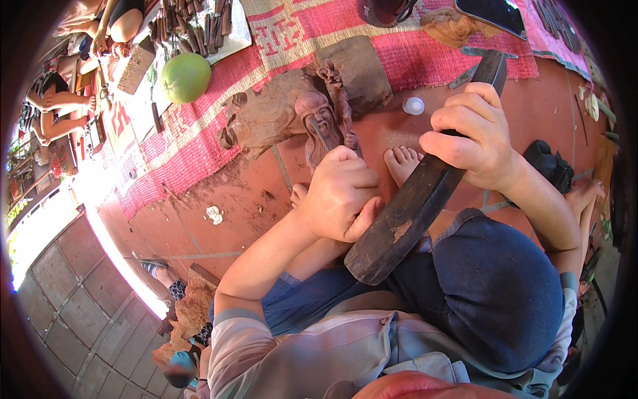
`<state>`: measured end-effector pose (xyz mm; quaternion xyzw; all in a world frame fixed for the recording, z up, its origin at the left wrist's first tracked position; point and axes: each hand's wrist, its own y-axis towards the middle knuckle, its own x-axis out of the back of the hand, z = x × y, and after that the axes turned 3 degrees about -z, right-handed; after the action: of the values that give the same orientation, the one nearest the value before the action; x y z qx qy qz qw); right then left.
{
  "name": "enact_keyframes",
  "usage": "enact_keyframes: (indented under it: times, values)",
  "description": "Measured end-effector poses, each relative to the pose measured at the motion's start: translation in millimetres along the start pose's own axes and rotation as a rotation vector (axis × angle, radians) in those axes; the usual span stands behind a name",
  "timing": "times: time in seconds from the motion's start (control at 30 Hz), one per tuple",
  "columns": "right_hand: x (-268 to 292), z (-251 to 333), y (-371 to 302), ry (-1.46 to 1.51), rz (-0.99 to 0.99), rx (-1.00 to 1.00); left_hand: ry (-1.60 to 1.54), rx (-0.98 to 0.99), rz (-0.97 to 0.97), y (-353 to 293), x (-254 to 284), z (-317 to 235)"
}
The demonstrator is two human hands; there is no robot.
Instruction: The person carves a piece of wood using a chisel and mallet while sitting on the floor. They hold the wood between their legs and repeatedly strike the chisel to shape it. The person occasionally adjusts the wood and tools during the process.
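Note:
My right hand (472, 136) is wrapped round a long dark wooden mallet (415, 216), whose thick end hangs down to the left over my lap. Closed in a fist, my left hand (345, 193) grips a chisel (318, 132); its narrow grey blade points up at the carving, and its handle is hidden in the fist. The reddish-brown wood carving (312, 106) of a bearded figure with a staff stands just beyond that hand. Behind it lie a rough piece of wood (262, 113) and a cut log (359, 73).
A pink woven mat (279, 50) spreads across the far side, with a green round fruit (185, 78) and several carving tools (193, 26). A small white cup (413, 106) stands by my bare foot (402, 163). Wood chips litter the red tiles (193, 226). Other people (63, 110) sit at left.

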<state>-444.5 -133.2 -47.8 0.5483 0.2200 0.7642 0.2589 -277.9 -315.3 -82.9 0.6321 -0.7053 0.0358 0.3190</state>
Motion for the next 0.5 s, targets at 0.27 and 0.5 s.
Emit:
enact_keyframes:
  times: [0.27,0.5]
  values:
    - [-0.8,-0.6,2.3,0.006,-0.003,0.001,0.024,0.005,0.02,1.2,2.1,-1.8]
    - [0.9,-1.1,2.8,0.01,0.013,-0.005,0.031,-0.044,0.007,6.5,6.3,-0.8]
